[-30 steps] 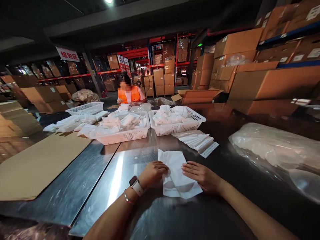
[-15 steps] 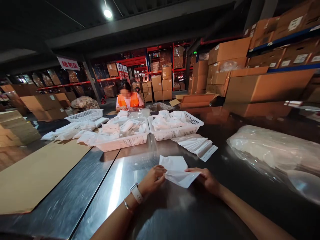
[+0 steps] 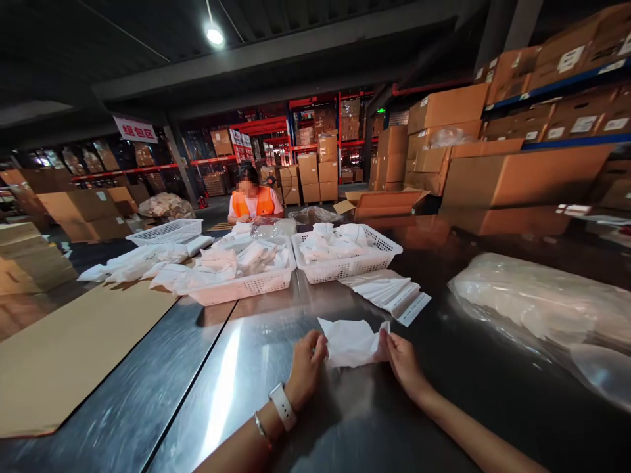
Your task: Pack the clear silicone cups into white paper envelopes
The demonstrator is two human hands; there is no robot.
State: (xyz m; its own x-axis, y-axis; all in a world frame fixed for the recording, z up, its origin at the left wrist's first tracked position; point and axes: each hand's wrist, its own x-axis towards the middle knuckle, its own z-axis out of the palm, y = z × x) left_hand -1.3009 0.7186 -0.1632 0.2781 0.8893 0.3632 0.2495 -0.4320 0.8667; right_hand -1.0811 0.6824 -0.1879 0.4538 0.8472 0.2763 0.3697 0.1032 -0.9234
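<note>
A folded white bag [image 3: 351,341] lies on the steel table [image 3: 345,420] between my hands. My left hand [image 3: 305,369] pinches its left edge; a white watch and a thin bracelet sit on that wrist. My right hand [image 3: 403,360] grips the bag's right edge, fingers curled on it. Just beyond, a fanned stack of flat white bags [image 3: 389,292] rests on the table. Two white mesh baskets, one [image 3: 348,253] straight ahead and one [image 3: 236,269] to its left, hold several white packets.
A person in an orange vest [image 3: 254,200] works at the table's far end. Brown cardboard sheet [image 3: 73,348] covers the left side. A large clear plastic bag [image 3: 542,309] lies at right. An empty basket [image 3: 165,231] and loose packets sit far left. Cardboard boxes fill the shelves around.
The flat bag was lifted at its near end and folded over on itself; both hands moved farther from me and now hold it by its two sides.
</note>
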